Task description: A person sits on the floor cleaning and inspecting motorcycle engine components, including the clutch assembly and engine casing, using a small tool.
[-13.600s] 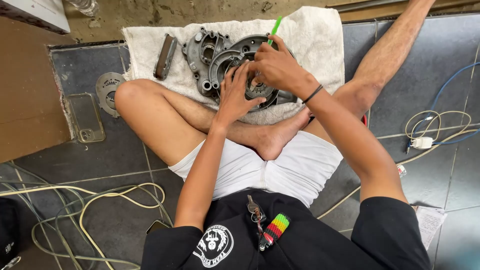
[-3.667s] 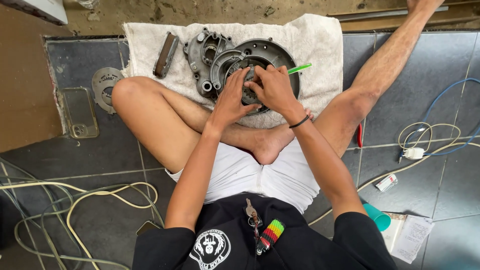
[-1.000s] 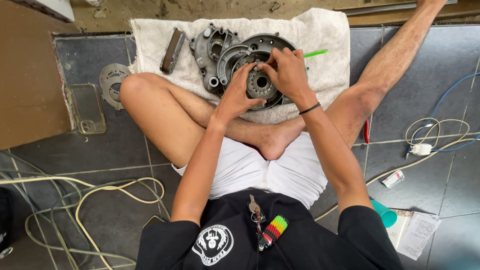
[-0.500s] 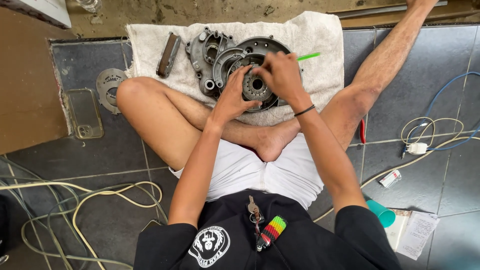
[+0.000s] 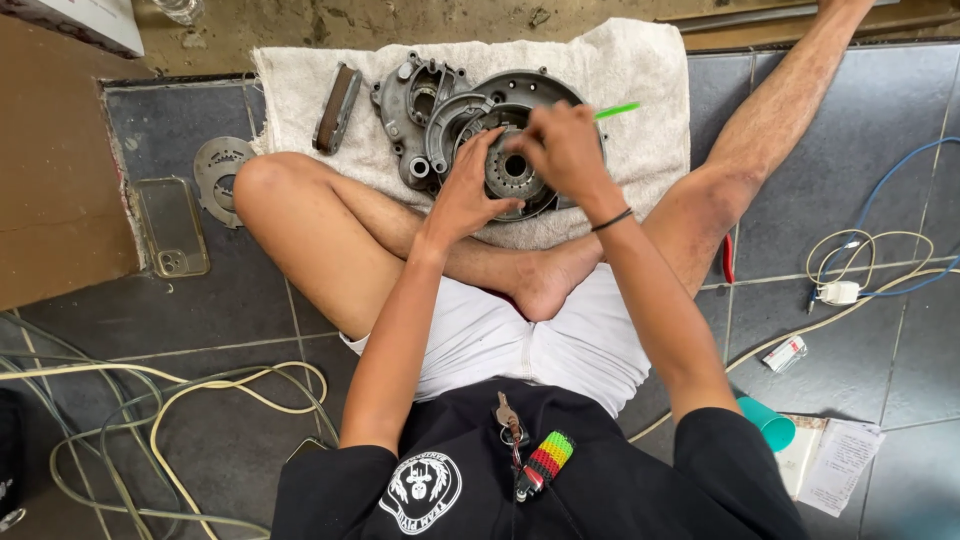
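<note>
The hub [image 5: 512, 172] sat inside the round cover [image 5: 520, 90] on the towel [image 5: 640, 60]. The left hand [image 5: 465, 190] spread open, steadying it; the right hand [image 5: 565, 150] seemingly pinched a green tool [image 5: 615, 110]. Best kept braced and square.

The towel [image 5: 640, 70] is spread on the floor [image 5: 200, 310] ahead of the crossed legs. The engine case [image 5: 425, 95] is laid on the towel, with the bar-shaped part [image 5: 335, 108] to its left. The perforated disc [image 5: 215, 175] and the phone [image 5: 172, 227] are placed on the floor further left. The cables [image 5: 870, 260] are located at the right.
</note>
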